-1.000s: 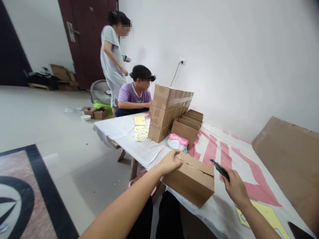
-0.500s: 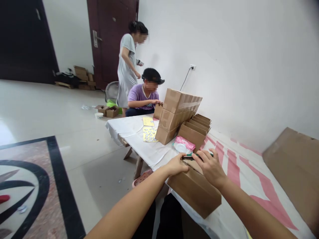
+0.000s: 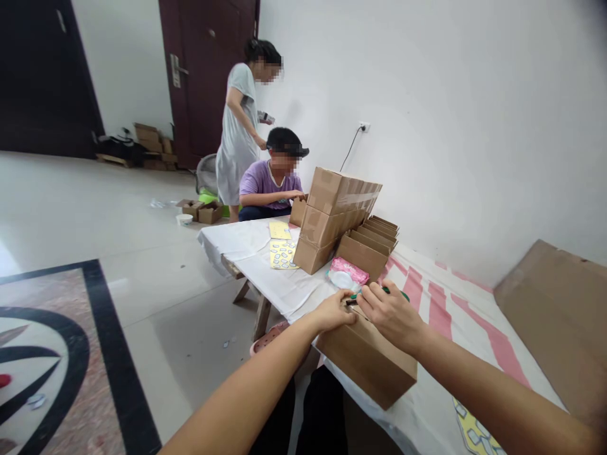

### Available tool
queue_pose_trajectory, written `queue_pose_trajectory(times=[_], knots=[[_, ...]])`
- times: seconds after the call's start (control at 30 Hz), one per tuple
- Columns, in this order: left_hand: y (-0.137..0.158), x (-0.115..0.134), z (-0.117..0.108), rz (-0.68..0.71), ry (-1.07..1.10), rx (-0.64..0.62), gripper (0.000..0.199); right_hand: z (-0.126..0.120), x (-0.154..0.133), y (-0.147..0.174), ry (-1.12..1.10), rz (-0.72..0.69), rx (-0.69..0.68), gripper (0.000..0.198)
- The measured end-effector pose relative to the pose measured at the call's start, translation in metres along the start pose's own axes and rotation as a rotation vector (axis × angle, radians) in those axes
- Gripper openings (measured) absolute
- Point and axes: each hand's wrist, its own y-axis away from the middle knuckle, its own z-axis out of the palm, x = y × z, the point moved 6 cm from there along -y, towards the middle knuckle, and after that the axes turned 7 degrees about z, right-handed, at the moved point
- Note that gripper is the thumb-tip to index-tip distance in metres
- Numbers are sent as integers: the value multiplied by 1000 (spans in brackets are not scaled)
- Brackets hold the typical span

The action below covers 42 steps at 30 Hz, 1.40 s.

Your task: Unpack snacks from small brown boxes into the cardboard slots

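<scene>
A brown cardboard box (image 3: 367,360) lies at the near edge of the cloth-covered table, in front of my knees. My left hand (image 3: 334,311) grips its far left end, thumb on the top and fingers over the far edge. In my right hand (image 3: 386,309), closed above the box top, is a slim green-handled tool (image 3: 403,294). Its dark tip points left toward my left fingertips at the box's end. My fingers cover most of the tool, so its exact kind cannot be made out. Just beyond my hands lies a pink wipes packet (image 3: 349,270).
Taped cardboard boxes (image 3: 327,218) are stacked beyond, beside a row of open boxes (image 3: 363,253). Yellow sticker sheets (image 3: 283,254) lie on the white tablecloth (image 3: 237,243). A seated person (image 3: 270,183) works across the table; another person (image 3: 239,133) stands behind. A large cardboard sheet (image 3: 552,316) leans at right.
My right hand has moved slightly left and closed more tightly round the green-handled tool, whose handle now tilts up to the right. My left hand stays on the box. The view has shifted slightly.
</scene>
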Motion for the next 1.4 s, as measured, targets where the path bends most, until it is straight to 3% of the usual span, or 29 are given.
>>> queue_pose_trajectory(times=[0.47, 0.63, 0.77, 0.83, 0.93, 1.07, 1.23, 1.3, 1.4], knots=[[3, -3, 0, -46, 22, -2, 74, -4, 13, 17, -66, -56, -64, 19], [4, -3, 0, -46, 41, 3, 73, 1, 23, 49, -112, -4, -92, 21], [5, -1, -1, -53, 43, -8, 72, 8, 41, 94, -210, 147, -153, 43], [7, 1, -2, -57, 46, -13, 71, 17, 52, 123, -270, 298, -180, 46], [9, 3, -3, -47, 39, -4, 71, 40, 58, 175, -402, 569, -237, 35], [10, 5, -4, -61, 39, -8, 72, 81, 24, 240, -604, 834, -329, 29], [10, 6, -4, -68, 38, -20, 72, 110, -38, 263, -708, 801, -337, 32], [10, 5, -4, -60, 34, -15, 71, 118, -39, 258, -702, 777, -379, 26], [8, 4, -3, -46, 30, -3, 70, 124, -11, 232, -687, 723, -401, 19]])
